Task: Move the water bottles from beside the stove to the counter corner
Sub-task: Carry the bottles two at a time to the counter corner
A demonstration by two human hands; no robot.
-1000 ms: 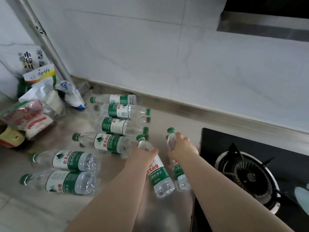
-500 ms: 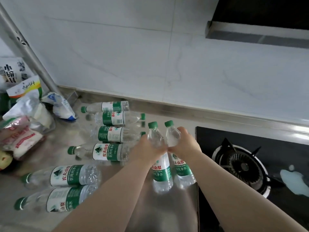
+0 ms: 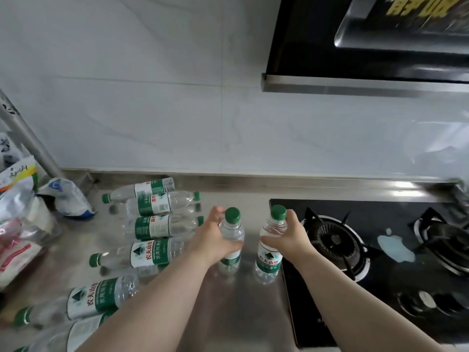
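Your left hand grips one upright bottle | your right hand grips the second bottle | both on the steel counter, beside the stove.

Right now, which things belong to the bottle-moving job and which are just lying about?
Job: left hand gripping left bottle; right hand gripping right bottle; lying bottles; counter; stove, the start marker.
Lying about: bags; hood.
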